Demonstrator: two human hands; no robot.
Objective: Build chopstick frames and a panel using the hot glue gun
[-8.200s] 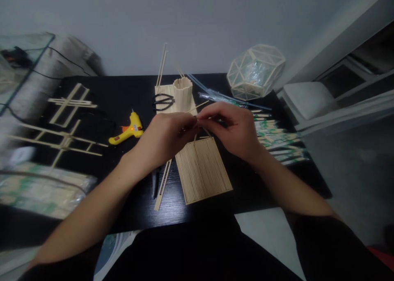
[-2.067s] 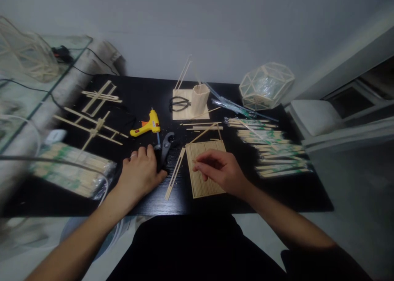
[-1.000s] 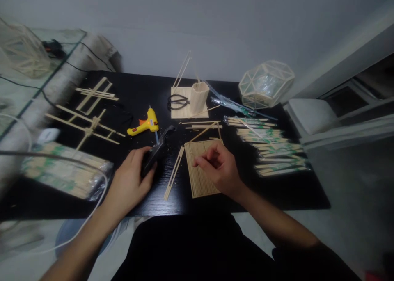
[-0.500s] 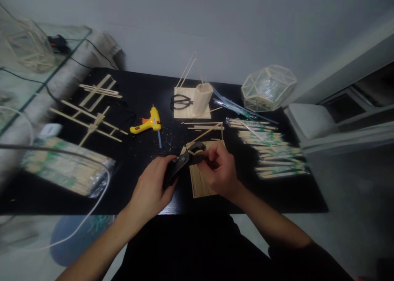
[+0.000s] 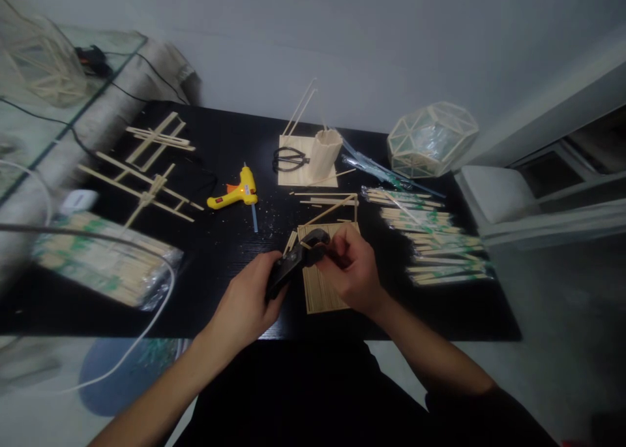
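Observation:
My left hand is wrapped round the handles of black cutting pliers, whose jaws point to the upper right. A pale wooden stick shows at the jaws. Its other end runs toward my right hand, whose thumb and fingers are pinched together on it, mostly hiding it. Beneath both hands lies a flat square panel of wooden sticks. Short stick pieces lie by its upper left corner, and a thin stick frame stands at its far edge.
Left on the black table are a yellow glue gun, joined stick frames and bagged sticks. Behind stand a stick cup and black scissors. Stick packs and a faceted frame are right.
The pliers and my left hand have shifted slightly right and up, toward my right hand. My right hand keeps nearly the same place and pinch. The camera view has tilted a little.

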